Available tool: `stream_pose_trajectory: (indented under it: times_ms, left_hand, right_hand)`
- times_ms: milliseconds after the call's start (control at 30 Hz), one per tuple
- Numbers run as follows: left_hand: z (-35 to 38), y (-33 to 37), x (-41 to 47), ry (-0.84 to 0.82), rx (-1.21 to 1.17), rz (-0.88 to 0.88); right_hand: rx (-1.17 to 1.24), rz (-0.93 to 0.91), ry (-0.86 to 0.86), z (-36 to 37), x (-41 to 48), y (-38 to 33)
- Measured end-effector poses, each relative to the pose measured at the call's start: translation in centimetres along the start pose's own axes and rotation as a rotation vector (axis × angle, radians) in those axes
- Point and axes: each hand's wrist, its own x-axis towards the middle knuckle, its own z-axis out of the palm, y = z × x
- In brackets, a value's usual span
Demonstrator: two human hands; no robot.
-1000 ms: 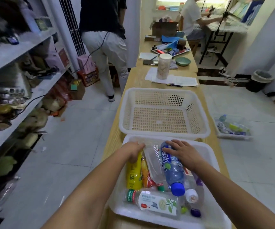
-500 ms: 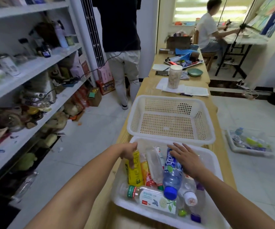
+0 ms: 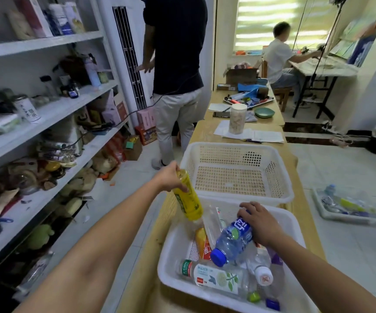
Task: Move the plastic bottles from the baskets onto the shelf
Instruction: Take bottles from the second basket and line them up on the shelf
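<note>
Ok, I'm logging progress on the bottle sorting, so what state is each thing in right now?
Yellow plastic bottle: gripped by the left hand, tilted in the air.
Blue-capped clear plastic bottle: gripped by the right hand, lying in the near white plastic basket.
Green-capped clear bottle: lying on its side in that basket.
Far white perforated basket: no bottles inside.

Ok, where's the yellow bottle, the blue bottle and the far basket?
yellow bottle (image 3: 191,205), head view, label.
blue bottle (image 3: 227,243), head view, clear body.
far basket (image 3: 225,146), head view, far rim.
</note>
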Motion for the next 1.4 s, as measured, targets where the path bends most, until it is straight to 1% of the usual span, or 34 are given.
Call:
stream_pose_trajectory:
  times_ms: [67, 167, 233, 267, 367, 433, 533, 667, 800, 867, 967, 1100, 1167, 1267, 1333, 1400]
  left_hand:
    - [-0.9, -0.1, 0.0, 0.110, -0.141, -0.053]
    - [-1.1, -0.6, -0.2, 0.231, -0.420, -0.144]
    - [-0.3, -1.0, -0.7, 0.287, -0.686, -0.214]
    - [0.3, -1.3, -1.0, 0.292, -0.845, -0.246]
    - [2.9, -2.2, -2.3, 0.221, -1.262, -0.344]
    - [5.1, -2.6, -3.4, 0.168, -1.490, -0.407]
    - [8.3, -2.6, -5.1, 0.101, -1.675, -0.473]
    - [11.2, -2.5, -6.8, -0.089, -1.869, -0.518]
    - [12.8, -2.1, -7.8, -0.251, -1.948, -0.491]
    - [13.2, -1.9, -8.0, -0.313, -1.956, -0.480]
    - [13.3, -1.8, -7.9, -0.405, -1.920, -0.454]
    - [14.1, -1.7, -8.1, -0.574, -1.973, -0.387]
    - [14.7, -1.6, -8.3, -0.670, -1.975, -0.365]
    - [15.3, -0.9, -8.9, -0.791, -1.952, -0.344]
    - [15.8, -0.3, -9.6, -0.837, -1.956, -0.360]
    - [16.1, 0.2, -10.5, -0.863, -1.941, -0.368]
  right_hand:
    - [0.076, 0.022, 0.058, 0.4, -0.3, 0.0]
    - [0.224, 0.056, 0.156, 0.2, -0.5, 0.0]
    - [0.364, 0.104, 0.203, 0.1, -0.7, -0.1]
    - [0.460, 0.157, 0.218, 0.1, -0.9, -0.3]
    - [0.816, 0.400, 0.260, 0.5, -1.3, -0.5]
    - [0.990, 0.571, 0.267, 0.3, -1.4, -0.5]
    - [1.172, 0.726, 0.291, -0.3, -0.9, -0.5]
    - [1.519, 0.862, 0.341, -0.7, -0.8, -1.1]
    - [1.864, 0.928, 0.436, -0.3, -1.8, -2.8]
    - [1.962, 0.915, 0.435, -0.2, -2.3, -3.1]
    - [1.997, 0.917, 0.426, -0.2, -3.0, -3.0]
    - [2.024, 0.925, 0.451, -0.4, -4.3, -3.3]
    - [2.061, 0.923, 0.435, -0.5, -5.3, -3.6]
    - [2.193, 0.878, 0.378, -0.4, -7.1, -3.7]
    - [2.251, 0.810, 0.382, -0.2, -8.2, -3.9]
    - [2.243, 0.781, 0.412, -0.1, -9.2, -4.2]
